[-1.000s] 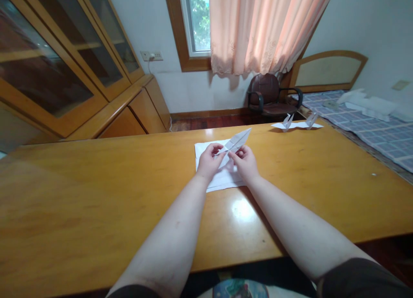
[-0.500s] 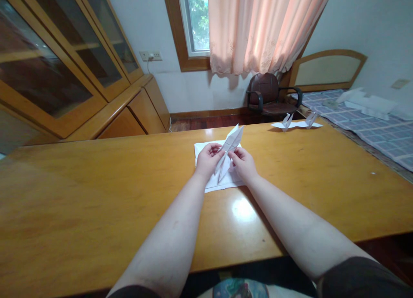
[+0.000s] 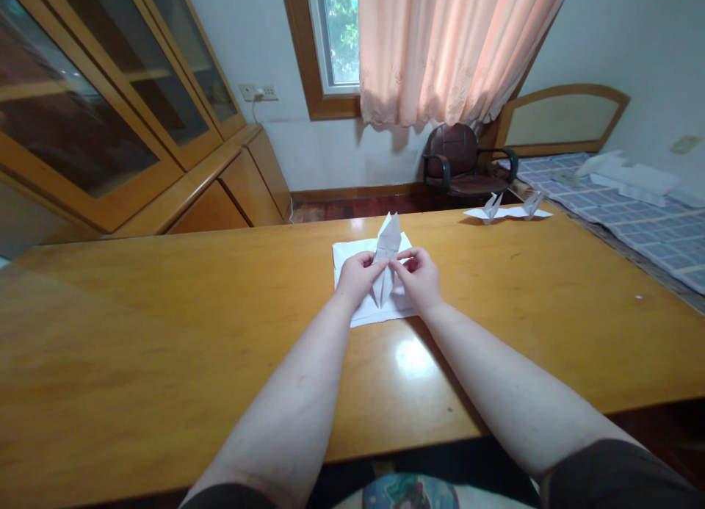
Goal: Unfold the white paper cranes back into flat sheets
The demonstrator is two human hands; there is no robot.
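Observation:
A white folded paper figure (image 3: 388, 237), with pointed flaps at its top and bottom, is held upright between my two hands. My left hand (image 3: 358, 278) pinches its left side near the middle. From the right, my right hand (image 3: 419, 278) grips the same middle part between thumb and forefinger. Beneath them, white paper sheets (image 3: 363, 319) lie on the wooden table; the hands and the figure hide much of them. The fingers cover the folds at the centre of the figure.
Two joined folded paper cranes (image 3: 510, 212) stand at the table's far right edge. A tiny white scrap (image 3: 638, 297) lies on the wooden table (image 3: 220, 347) at right. Beyond are a brown armchair (image 3: 452, 160), a bed (image 3: 622, 208) with white paper on it, and a cabinet (image 3: 203, 208).
The folded paper has turned from leaning right to nearly upright, its top tip moving left. Both hands keep hold of it; the right fingers have shifted slightly.

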